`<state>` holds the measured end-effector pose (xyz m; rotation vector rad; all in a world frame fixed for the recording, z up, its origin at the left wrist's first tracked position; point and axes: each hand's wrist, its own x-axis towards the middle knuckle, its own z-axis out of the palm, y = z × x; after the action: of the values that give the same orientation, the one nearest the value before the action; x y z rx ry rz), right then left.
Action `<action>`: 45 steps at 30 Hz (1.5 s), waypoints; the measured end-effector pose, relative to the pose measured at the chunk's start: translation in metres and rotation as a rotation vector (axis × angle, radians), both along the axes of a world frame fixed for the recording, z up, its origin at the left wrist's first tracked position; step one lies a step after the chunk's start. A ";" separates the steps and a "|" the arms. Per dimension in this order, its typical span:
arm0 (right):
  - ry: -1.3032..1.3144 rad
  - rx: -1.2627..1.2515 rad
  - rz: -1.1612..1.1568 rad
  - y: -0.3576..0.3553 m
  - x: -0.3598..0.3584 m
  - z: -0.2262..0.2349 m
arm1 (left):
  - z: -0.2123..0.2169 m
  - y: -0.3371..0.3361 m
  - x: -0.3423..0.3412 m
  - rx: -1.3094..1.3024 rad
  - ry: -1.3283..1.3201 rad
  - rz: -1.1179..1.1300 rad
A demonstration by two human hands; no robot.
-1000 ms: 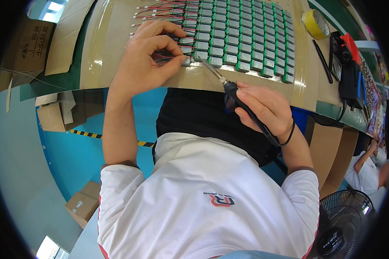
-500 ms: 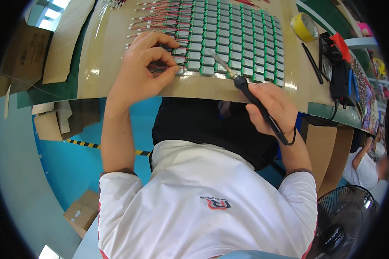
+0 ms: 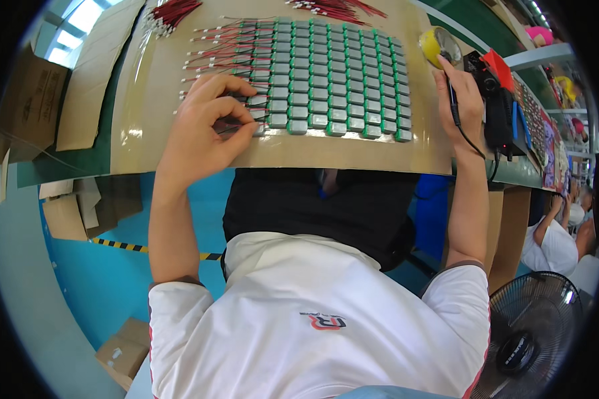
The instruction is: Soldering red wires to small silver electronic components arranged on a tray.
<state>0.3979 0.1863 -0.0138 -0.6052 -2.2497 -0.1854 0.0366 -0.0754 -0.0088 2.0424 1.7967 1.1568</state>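
A grid of several small green-grey cells (image 3: 333,73) with red wire leads lies on a brown board (image 3: 353,156). My left hand (image 3: 203,130) rests at the grid's lower left corner, its thumb and fingers pinching a red wire (image 3: 229,128) against the nearest cell. My right hand (image 3: 460,100) is off to the right of the grid, closed around a black soldering iron (image 3: 452,100) whose cord trails down past my wrist. The iron's tip points up toward a yellow tape roll (image 3: 432,43).
A black and red soldering station (image 3: 496,100) stands right of my right hand. Bundles of red wires (image 3: 173,13) lie at the board's far edge. Cardboard boxes (image 3: 30,100) sit at the left, a fan (image 3: 532,339) at lower right, another person (image 3: 556,243) beyond.
My right hand has carried the soldering iron away from the grid's lower left, rightward to the tape roll and station. My left hand has stayed at the corner cells.
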 end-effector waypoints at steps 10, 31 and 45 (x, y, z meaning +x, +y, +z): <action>-0.017 0.023 -0.071 -0.008 -0.007 0.009 | -0.007 0.001 -0.001 0.042 -0.003 -0.013; 0.421 -0.600 0.121 0.054 -0.122 0.046 | 0.045 0.020 -0.024 -0.074 -0.122 -0.076; 0.358 -0.269 0.269 0.057 -0.111 0.003 | 0.023 0.259 -0.067 -0.225 0.401 -0.151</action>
<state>0.2872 0.2428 -0.0104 -0.4264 -1.9910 0.3402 -0.0303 0.1835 0.0143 2.3397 1.7929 0.5028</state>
